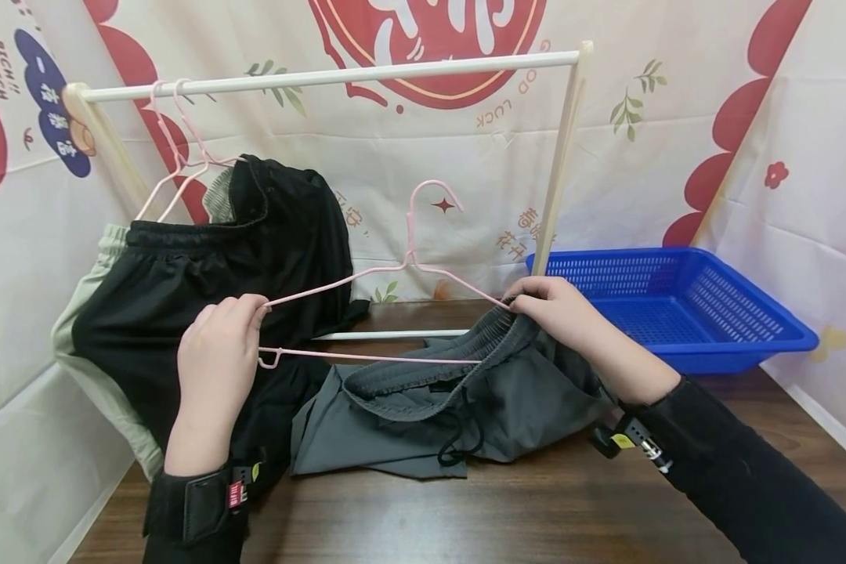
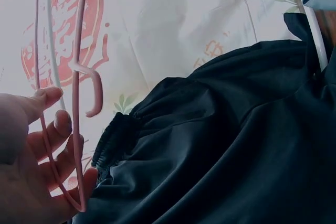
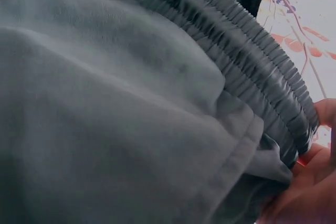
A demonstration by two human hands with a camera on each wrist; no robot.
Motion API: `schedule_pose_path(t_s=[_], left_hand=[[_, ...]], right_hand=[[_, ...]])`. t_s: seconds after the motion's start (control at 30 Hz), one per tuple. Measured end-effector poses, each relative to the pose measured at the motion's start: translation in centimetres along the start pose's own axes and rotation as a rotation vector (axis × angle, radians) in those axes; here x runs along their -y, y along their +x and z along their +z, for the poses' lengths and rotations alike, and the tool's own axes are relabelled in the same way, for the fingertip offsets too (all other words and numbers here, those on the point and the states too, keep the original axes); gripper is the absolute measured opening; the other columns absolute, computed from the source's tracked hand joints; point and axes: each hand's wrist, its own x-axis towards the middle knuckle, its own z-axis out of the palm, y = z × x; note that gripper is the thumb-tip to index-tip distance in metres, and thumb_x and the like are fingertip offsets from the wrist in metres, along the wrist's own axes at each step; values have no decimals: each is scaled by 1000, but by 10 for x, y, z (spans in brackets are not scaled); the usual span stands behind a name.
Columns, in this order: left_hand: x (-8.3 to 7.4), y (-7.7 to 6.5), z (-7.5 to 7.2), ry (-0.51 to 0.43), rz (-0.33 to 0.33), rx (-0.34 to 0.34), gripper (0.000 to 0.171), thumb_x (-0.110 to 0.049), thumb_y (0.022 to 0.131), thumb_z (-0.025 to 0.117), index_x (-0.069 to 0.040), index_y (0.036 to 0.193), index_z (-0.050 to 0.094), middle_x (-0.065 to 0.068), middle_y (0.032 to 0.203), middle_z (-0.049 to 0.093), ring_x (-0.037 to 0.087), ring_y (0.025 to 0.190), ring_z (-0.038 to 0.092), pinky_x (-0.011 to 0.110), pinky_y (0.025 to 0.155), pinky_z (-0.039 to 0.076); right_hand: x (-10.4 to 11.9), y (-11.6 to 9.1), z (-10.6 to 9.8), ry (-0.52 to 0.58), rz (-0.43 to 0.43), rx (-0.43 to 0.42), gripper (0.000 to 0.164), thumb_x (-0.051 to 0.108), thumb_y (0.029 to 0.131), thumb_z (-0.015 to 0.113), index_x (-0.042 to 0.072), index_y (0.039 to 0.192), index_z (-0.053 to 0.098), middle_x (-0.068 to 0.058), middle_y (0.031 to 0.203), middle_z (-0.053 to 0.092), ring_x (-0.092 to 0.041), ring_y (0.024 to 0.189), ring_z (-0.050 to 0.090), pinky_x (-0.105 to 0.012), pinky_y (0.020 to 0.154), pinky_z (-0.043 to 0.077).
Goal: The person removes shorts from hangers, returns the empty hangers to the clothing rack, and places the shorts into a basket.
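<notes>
A pink hanger (image 1: 352, 276) is held upright in front of the rack, its hook at the top. My left hand (image 1: 220, 352) grips its left end, thumb and fingers around the wire in the left wrist view (image 2: 44, 150). The hanger's right end runs into the waistband of grey shorts (image 1: 536, 407). There my right hand (image 1: 560, 309) pinches the elastic waistband (image 3: 252, 66) at the hanger's right shoulder. The waistband gapes toward the left, with a dark drawstring (image 1: 461, 439) hanging at its front. The lower part of the shorts lies on the table.
A white rack (image 1: 338, 76) stands behind, with two pink hangers (image 1: 176, 149) on its left. Black shorts with pale green sides (image 1: 162, 274) and another black garment (image 1: 303, 211) hang there. A blue plastic basket (image 1: 733, 348) sits at the right on the wooden table (image 1: 395, 517).
</notes>
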Motion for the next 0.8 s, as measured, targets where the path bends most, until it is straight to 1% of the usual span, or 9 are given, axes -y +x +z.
schedule_pose_path(t_s=[0.13, 0.3, 0.4, 0.5, 0.6, 0.67, 0.8], left_hand=[[0, 0, -2, 1, -28, -2, 15, -15, 98, 59, -2, 102, 66, 15, 79, 63, 33, 70, 53, 43, 58, 39], [1, -1, -3, 4, -64, -7, 16, -16, 99, 58, -3, 104, 66, 16, 83, 65, 34, 72, 52, 43, 59, 37], [3, -3, -5, 9, -74, -22, 16, -16, 99, 57, -3, 103, 66, 16, 84, 65, 35, 73, 52, 45, 60, 38], [6, -3, -7, 16, -83, -33, 17, -16, 99, 57, -3, 103, 67, 17, 84, 65, 37, 75, 53, 48, 62, 39], [10, -4, -9, 20, -104, -34, 18, -17, 99, 56, -3, 103, 67, 17, 85, 65, 38, 78, 53, 52, 66, 39], [12, -5, -10, 17, -123, -33, 19, -18, 99, 56, -3, 104, 67, 18, 87, 64, 39, 82, 52, 55, 71, 39], [16, -5, -14, 2, -152, -40, 20, -20, 100, 55, -4, 105, 67, 18, 90, 63, 42, 89, 50, 60, 80, 35]], right_hand=[[-7, -1, -1, -5, 22, 13, 26, 8, 94, 51, -1, 111, 68, -17, 112, 64, -27, 97, 55, -39, 82, 44], [-16, -3, -3, -24, 38, 51, 27, 9, 96, 52, -2, 115, 66, -20, 120, 62, -28, 100, 55, -40, 82, 45], [-20, -3, -4, -49, 53, 70, 27, 10, 96, 51, -2, 116, 66, -20, 118, 61, -29, 99, 54, -40, 81, 45], [-23, -3, -3, -70, 61, 69, 27, 10, 95, 50, -2, 114, 67, -20, 116, 62, -29, 100, 54, -40, 80, 45], [-27, -3, -4, -71, 78, 63, 28, 10, 95, 49, -2, 112, 68, -20, 114, 63, -30, 101, 55, -40, 81, 45], [-30, -3, -4, -70, 90, 60, 29, 11, 95, 49, -2, 112, 68, -20, 114, 63, -30, 101, 56, -41, 82, 45], [-35, -5, -5, -65, 106, 61, 30, 12, 96, 48, -3, 115, 67, -21, 116, 63, -30, 103, 56, -42, 85, 46]])
